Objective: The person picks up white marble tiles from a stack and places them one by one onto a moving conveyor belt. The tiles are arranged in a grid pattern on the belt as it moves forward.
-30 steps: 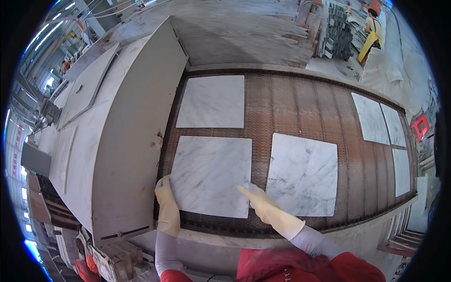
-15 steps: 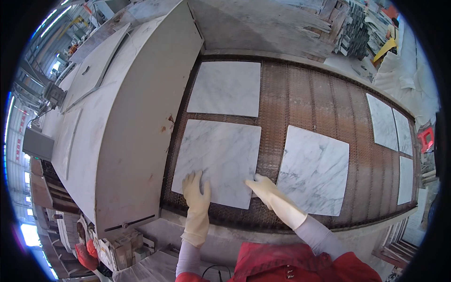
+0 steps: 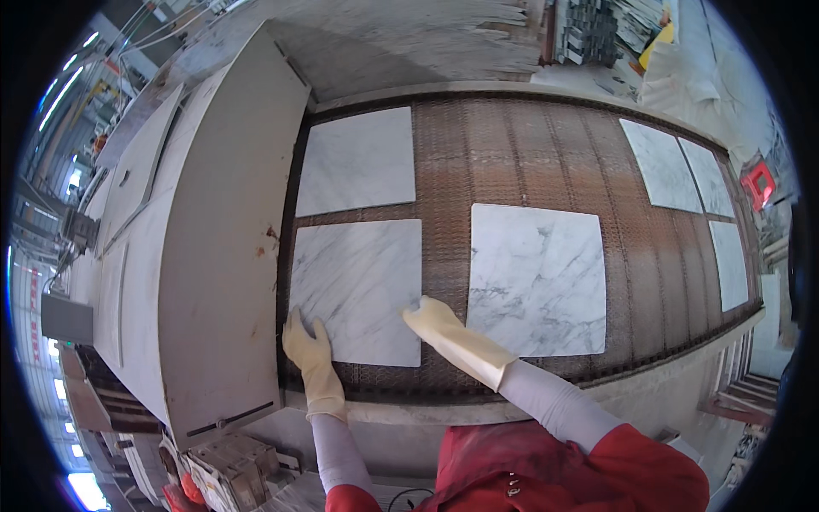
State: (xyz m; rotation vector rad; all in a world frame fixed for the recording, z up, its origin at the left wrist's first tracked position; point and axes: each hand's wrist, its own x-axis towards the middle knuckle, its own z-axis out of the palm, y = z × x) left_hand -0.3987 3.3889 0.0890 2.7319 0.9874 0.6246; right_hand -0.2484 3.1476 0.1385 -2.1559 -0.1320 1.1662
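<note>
Thumb parted from the fingers, the left hand [image 3: 309, 350] lies at the near left corner of one marble slab [image 3: 358, 277], while the right hand [image 3: 439, 324] has its fingers bunched at that slab's right edge. From where I stand, I cannot tell whether either hand has a firm hold or only touches. Both hands wear cream rubber gloves, one each, and two pale sleeves [image 3: 550, 401] run back to a red top

I count six white slabs with grey veining, all lying flat on one brown mesh belt [image 3: 550, 162]. Two are at the left end: the one between the hands, and a second slab [image 3: 358, 162] just beyond it, a narrow gap between them. One more, the middle slab [image 3: 537, 282], sits to the right of the right hand, apart from the others. The remaining three are grouped at the far right: two side by side, the larger-looking slab [image 3: 664, 164] and a narrow-looking slab [image 3: 708, 177], with one near-side slab [image 3: 729, 264] below them

One big whitish metal housing [image 3: 226, 239] rises at the belt's left end, and one red plastic object [image 3: 758, 184] stands past the right end
</note>
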